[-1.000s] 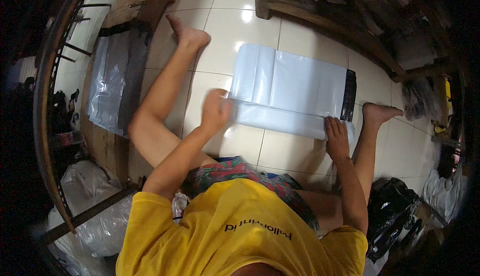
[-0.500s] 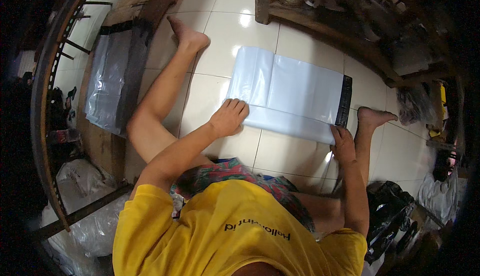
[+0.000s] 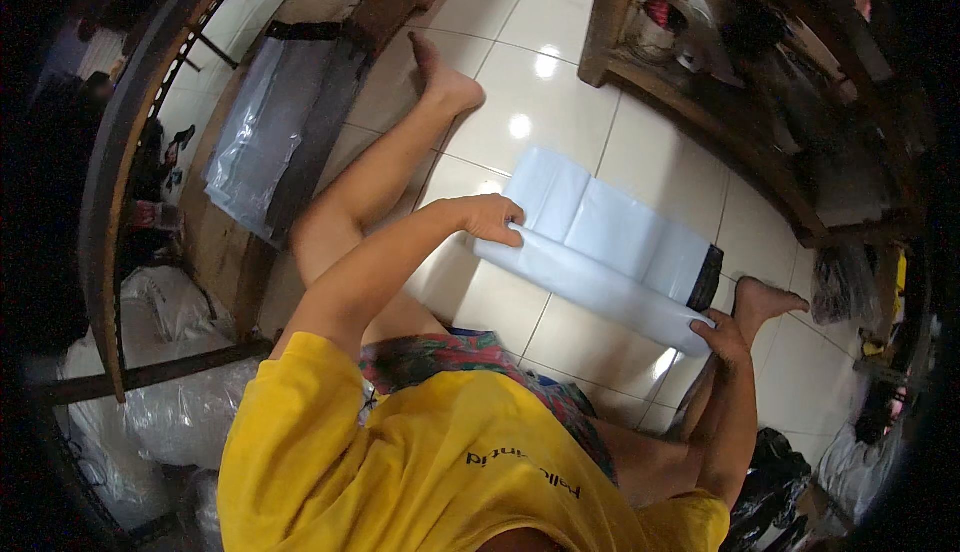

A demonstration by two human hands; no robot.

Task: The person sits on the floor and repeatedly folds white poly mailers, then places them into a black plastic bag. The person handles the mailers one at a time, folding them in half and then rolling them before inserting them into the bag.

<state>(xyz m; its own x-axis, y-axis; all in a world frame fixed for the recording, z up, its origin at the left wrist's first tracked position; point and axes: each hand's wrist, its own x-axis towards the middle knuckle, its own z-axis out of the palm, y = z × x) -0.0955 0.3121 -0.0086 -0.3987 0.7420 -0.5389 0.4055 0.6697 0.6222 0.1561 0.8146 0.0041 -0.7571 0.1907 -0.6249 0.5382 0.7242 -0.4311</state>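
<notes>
Between my outstretched legs, a pale blue-white plastic mailing bag [image 3: 625, 224] with a black strip at its right end lies on the tiles. It may be a stack of them; I cannot tell. Its near edge is turned over into a thick, rounded fold across the front. My left hand [image 3: 493, 220] grips the left end of this fold, fingers bent round it. At the right end, my right hand [image 3: 722, 336] pinches the fold, thumb on top, just below the black strip. The flat part stretches away behind the fold.
On a wooden plank at the left lie more plastic mailing bags [image 3: 262, 127] in grey and black. A wooden shelf [image 3: 700, 137] stands at the far right. Clear plastic bundles [image 3: 165, 372] sit at lower left, a black plastic bag [image 3: 768, 477] at lower right.
The near part of the bag has been turned further over, so the fold is thicker and the flat part shorter. Both hands have changed grip on it. The whole view has shifted.
</notes>
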